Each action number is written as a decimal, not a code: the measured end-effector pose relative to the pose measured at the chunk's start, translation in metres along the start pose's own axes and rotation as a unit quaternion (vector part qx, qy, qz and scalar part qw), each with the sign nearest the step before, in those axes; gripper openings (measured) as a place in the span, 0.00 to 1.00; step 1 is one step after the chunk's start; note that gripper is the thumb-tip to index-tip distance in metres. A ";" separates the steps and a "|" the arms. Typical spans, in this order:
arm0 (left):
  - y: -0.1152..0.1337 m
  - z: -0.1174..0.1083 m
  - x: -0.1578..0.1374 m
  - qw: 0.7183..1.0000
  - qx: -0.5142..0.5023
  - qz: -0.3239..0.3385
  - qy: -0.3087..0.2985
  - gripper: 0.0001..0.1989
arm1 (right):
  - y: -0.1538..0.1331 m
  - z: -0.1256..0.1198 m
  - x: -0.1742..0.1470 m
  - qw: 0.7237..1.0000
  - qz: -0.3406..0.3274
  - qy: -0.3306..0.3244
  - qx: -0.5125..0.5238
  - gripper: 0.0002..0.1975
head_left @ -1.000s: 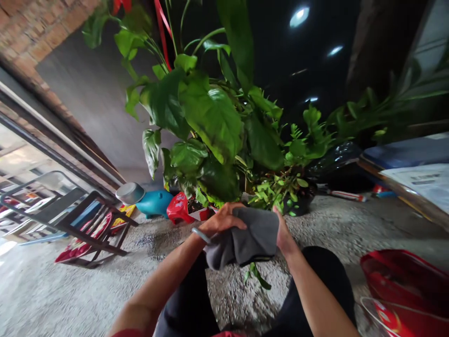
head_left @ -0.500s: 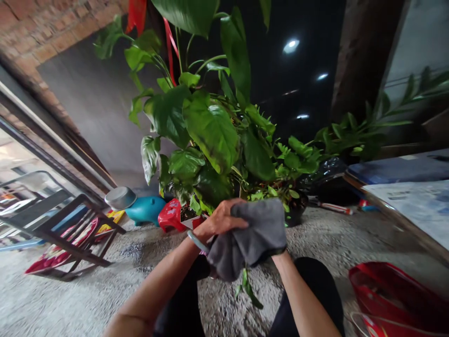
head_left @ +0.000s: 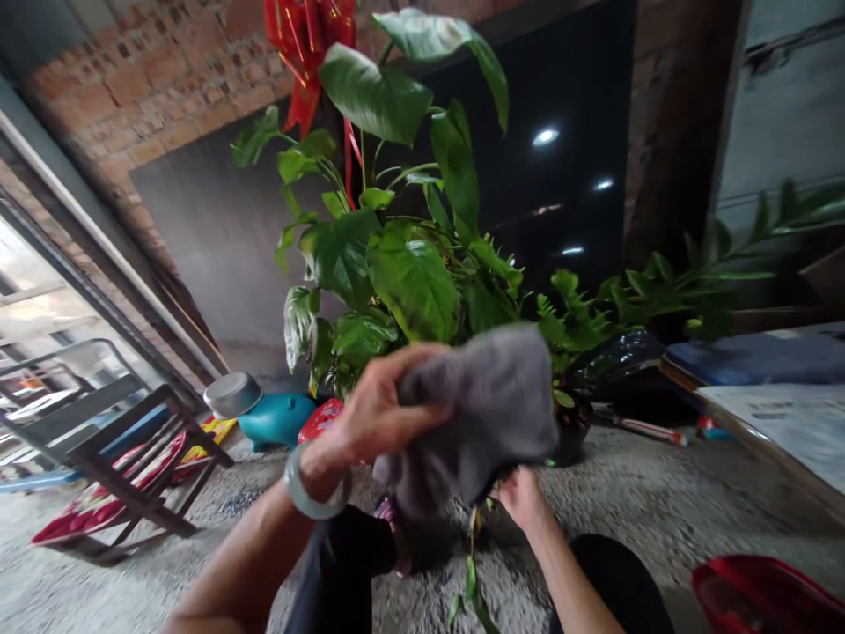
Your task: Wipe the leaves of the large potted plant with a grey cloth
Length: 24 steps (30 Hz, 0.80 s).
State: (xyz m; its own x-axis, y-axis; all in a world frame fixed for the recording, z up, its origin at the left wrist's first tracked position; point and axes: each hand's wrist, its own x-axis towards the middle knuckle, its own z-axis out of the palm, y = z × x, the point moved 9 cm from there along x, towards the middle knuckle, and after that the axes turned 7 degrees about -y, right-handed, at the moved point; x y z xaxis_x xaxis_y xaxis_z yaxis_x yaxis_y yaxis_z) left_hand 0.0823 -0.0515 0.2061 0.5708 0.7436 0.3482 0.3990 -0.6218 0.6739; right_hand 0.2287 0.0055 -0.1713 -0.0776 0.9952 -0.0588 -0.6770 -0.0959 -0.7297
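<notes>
Centrally, a gray cloth (head_left: 481,414) hangs in folds above the rough concrete floor (head_left: 634,493), in front of a broad-leaved potted plant (head_left: 413,273). The left hand (head_left: 383,405), below a pale bangle (head_left: 313,495), grips the cloth between thumb and fingers. The right hand (head_left: 523,497) is curled narrow at its lower edge; whether it pinches cloth or stem, one cannot tell. Beneath hangs a green leafy sprig (head_left: 471,581). Farther out: a red ribbon bow (head_left: 307,53) above, a folding chair (head_left: 125,440) at left, a red bag (head_left: 759,594) at lower right.
</notes>
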 end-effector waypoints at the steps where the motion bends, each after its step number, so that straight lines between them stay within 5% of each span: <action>1: 0.028 -0.025 0.011 0.992 0.053 0.051 0.101 0.24 | 0.004 0.000 0.001 1.000 0.019 0.007 0.013 0.25; 3: 0.061 -0.043 0.033 0.945 0.151 0.119 0.266 0.26 | 0.011 0.002 0.001 0.997 0.058 0.021 0.045 0.26; 4: 0.065 -0.034 0.048 0.926 0.191 0.144 0.292 0.26 | 0.013 0.003 -0.001 0.995 0.070 0.028 0.065 0.26; 5: 0.059 -0.015 0.067 0.922 0.229 0.154 0.272 0.26 | 0.014 0.004 -0.003 0.993 0.076 0.034 0.084 0.26; 7: 0.018 0.037 0.104 0.943 0.290 0.089 0.133 0.24 | 0.013 0.006 -0.007 0.990 0.076 0.041 0.113 0.27; 10: -0.042 0.094 0.121 0.955 0.296 -0.003 -0.027 0.23 | 0.012 0.004 -0.010 0.986 0.078 0.054 0.136 0.27; 12: -0.044 0.103 0.123 0.962 0.270 0.014 -0.033 0.24 | 0.011 0.000 -0.010 0.984 0.081 0.067 0.143 0.26; 16: -0.010 0.076 0.147 0.961 0.237 0.089 0.111 0.26 | 0.007 -0.001 -0.009 0.982 0.083 0.071 0.153 0.25; 19: -0.027 0.073 0.163 0.961 0.216 0.050 0.164 0.26 | 0.005 0.003 -0.008 0.982 0.077 0.065 0.162 0.25; 24: -0.076 0.116 0.116 0.984 0.171 -0.046 -0.031 0.22 | 0.012 -0.005 -0.001 0.985 0.058 0.049 0.157 0.23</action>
State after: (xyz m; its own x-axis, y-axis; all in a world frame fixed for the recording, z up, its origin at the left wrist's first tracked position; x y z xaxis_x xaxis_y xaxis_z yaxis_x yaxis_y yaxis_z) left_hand 0.2018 0.0537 0.1196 0.5596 0.7906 0.2484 0.6633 -0.6070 0.4378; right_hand 0.2247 0.0035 -0.1832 -0.1074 0.9724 -0.2071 -0.8615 -0.1950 -0.4688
